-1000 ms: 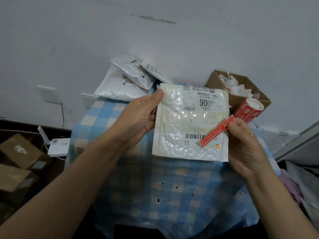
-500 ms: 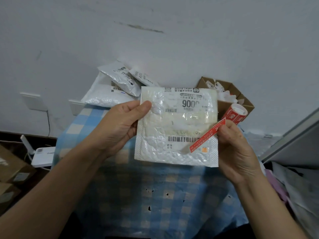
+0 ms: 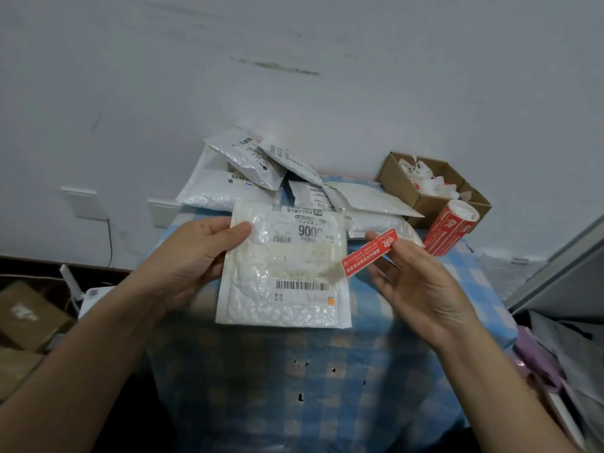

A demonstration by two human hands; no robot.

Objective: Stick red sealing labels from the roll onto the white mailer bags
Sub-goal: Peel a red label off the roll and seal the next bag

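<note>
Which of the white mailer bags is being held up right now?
The bag printed 9000, gripped at its left edge by the left hand. The other bags lie piled at the back of the table, untouched.

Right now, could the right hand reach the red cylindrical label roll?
Probably yes: the red cylindrical label roll stands just beyond the right hand, nothing between, though that hand pinches a red label.
</note>
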